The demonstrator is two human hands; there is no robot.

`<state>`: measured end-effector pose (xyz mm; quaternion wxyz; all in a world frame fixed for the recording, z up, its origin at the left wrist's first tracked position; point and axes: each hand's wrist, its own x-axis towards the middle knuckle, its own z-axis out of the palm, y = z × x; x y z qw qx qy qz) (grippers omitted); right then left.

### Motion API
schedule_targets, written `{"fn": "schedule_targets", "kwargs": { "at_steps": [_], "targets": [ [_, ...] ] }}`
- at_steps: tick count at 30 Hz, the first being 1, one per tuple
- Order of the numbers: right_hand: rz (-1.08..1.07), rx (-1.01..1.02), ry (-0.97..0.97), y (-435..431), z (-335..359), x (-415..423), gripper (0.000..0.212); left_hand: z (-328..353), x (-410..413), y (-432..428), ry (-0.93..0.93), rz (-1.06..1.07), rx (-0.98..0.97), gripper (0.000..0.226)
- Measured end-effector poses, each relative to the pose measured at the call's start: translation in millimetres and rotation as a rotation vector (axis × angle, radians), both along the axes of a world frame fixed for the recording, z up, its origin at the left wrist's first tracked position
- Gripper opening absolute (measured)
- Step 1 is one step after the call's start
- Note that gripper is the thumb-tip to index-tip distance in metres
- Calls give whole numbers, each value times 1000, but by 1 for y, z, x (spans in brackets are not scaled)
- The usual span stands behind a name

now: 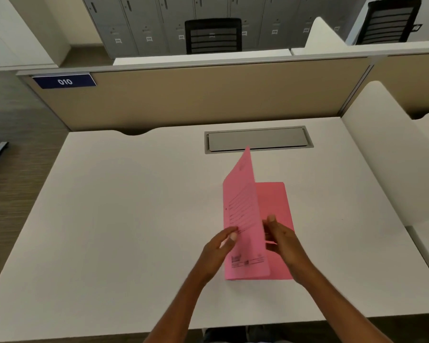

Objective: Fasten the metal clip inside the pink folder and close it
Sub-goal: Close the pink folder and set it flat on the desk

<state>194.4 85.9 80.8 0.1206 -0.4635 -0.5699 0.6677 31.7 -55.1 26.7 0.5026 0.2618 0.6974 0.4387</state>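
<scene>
Two bare forearms enter from 6 o'clock over the white bench (109, 219). Left hand (218, 251) sits at the outer face of the raised cover, fingers (229, 232) curled, thumb and fingertips touching the printed sheet; cannot tell whether they pinch it or only steady it. Right hand (281, 240) is just to the 3 o'clock side of the cover's free edge, fingers loosely bent, thumb up, apparently touching the edge; grip not clear.

Pink folder (248, 219) lies just right of bench centre, half open. Back panel flat on the bench, showing toward 3 o'clock behind the right hand. Front cover stands tilted, nearly on edge, printed lines and a small logo facing 9 o'clock. Its top corner points to 12 o'clock. Metal clip hidden behind the cover; cannot see it.

Beyond the folder at 12 o'clock: grey cable hatch (258, 139) set flush in the bench. Further: tan partition (208, 95) with a blue plate (64, 81) reading 010 at 10 o'clock. Farthest: black chair (213, 35) before grey lockers (144, 21).
</scene>
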Motion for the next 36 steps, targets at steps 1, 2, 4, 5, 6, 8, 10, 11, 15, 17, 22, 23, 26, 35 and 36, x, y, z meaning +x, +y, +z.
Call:
{"fn": "schedule_targets", "kwargs": {
  "at_steps": [1,2,4,5,6,8,10,11,15,17,22,23,26,35,36],
  "targets": [
    [7,-13,-8,2,5,2,58,-7,3,2,42,-34,-14,63],
    [0,-31,-8,3,10,3,56,-13,6,4,82,-70,-27,64],
    [-24,-30,-8,7,15,7,50,-23,10,7,131,-138,-50,71],
    [-36,8,-29,10,16,8,43,-28,13,7,149,-170,-57,76],
    [-48,64,-66,13,16,9,34,-33,15,8,177,-204,-63,80],
    [-52,183,-161,20,9,14,14,-42,18,8,259,-268,-80,84],
    [-55,231,-230,26,1,18,12,-47,19,9,352,-328,-99,84],
    [-65,233,-254,30,-3,20,13,-49,20,10,396,-360,-109,84],
    [-94,225,-329,41,-18,29,13,-53,22,13,518,-461,-170,82],
    [-97,225,-370,45,-27,33,13,-53,23,15,566,-497,-219,83],
    [-112,240,-454,54,-53,40,11,-54,30,22,666,-540,-311,81],
    [-114,251,-463,55,-59,41,13,-55,31,23,688,-543,-320,80],
    [-124,298,-499,55,-75,42,29,-60,37,25,737,-543,-346,79],
    [331,674,-929,29,-105,49,69,-71,46,27,767,-508,-385,81],
    [370,667,-928,25,-108,50,67,-71,46,27,767,-508,-384,81]
  ]
}}
